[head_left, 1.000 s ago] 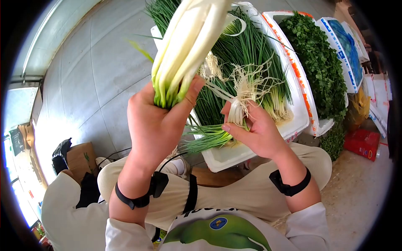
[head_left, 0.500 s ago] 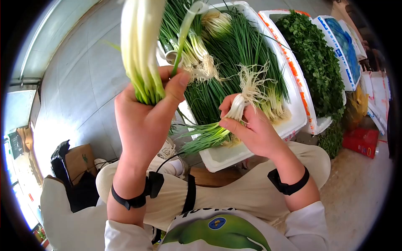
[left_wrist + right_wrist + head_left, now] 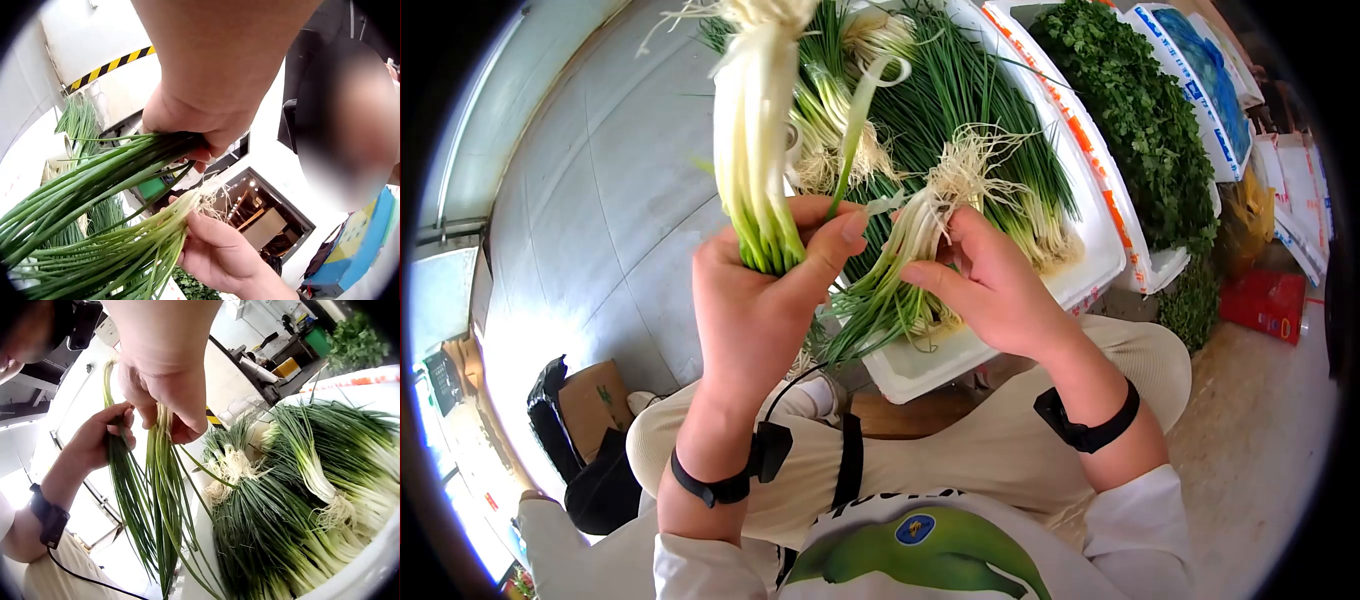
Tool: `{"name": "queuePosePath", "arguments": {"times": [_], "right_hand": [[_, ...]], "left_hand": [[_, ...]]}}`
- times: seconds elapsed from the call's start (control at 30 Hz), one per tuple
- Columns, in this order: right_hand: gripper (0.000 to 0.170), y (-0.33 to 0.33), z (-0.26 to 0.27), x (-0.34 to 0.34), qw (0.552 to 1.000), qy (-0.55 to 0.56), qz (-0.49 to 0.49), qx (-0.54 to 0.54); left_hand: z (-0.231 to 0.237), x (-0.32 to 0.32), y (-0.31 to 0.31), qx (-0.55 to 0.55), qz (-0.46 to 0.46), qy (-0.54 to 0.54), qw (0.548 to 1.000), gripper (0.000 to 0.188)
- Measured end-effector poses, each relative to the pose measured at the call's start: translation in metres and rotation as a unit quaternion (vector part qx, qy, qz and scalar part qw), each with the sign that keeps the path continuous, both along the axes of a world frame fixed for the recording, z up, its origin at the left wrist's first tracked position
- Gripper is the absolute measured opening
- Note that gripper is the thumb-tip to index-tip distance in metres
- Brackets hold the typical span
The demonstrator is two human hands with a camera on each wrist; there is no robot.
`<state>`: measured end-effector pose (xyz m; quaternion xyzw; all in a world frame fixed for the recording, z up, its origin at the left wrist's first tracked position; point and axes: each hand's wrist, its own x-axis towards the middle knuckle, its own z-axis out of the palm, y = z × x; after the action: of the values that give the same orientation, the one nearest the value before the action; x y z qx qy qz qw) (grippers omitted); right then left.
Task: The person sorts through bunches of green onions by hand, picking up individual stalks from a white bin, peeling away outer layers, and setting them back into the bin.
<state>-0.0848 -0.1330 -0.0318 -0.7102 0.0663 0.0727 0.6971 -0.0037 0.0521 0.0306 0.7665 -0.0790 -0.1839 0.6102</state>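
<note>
The left hand point(image 3: 745, 282) grips a thick bunch of spring onions point(image 3: 752, 160) round its green stems, white ends and roots upward, left of a white foam box point(image 3: 935, 372); the right hand point(image 3: 1000, 290) pinches a smaller bunch point(image 3: 908, 235) just below its root tangle point(image 3: 972, 175), above the box's near end. The likeliest trouble is that second hold: it seems to rest on thumb and fingertips, so the outer stalks could slide free and scatter if the pinch eases. Squeezing harder to prevent that could crush or bruise the thin stems. The left hand also has a curled strip point(image 3: 860, 130) standing up by its thumb, and shifting fingers to manage it could loosen the top-heavy bunch and let it tip. The right wrist view shows both sets of leaves hanging close together, so drawing the bunches apart quickly might snag or tear some. Whether the strip is leaf, peel or tape is hard to tell; if it is sticky, it could catch on roots or skin.
</note>
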Motion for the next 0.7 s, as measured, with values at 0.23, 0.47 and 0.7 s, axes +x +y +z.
{"name": "queuePosePath", "arguments": {"times": [0.23,0.47,0.7], "right_hand": [[0.031,0.01,0.001,0.002,0.992,-0.04,-0.037,-0.111],[0.032,0.02,0.009,0.008,0.992,-0.022,-0.058,-0.113],[0.033,0.025,0.002,0.01,0.985,-0.035,-0.054,-0.157]], "left_hand": [[-0.012,-0.006,-0.01,0.003,0.01,-0.063,0.998,0.017],[-0.026,-0.008,-0.015,0.031,0.023,-0.109,0.993,0.017],[-0.032,-0.009,-0.014,0.048,0.003,-0.243,0.969,0.028]]}}
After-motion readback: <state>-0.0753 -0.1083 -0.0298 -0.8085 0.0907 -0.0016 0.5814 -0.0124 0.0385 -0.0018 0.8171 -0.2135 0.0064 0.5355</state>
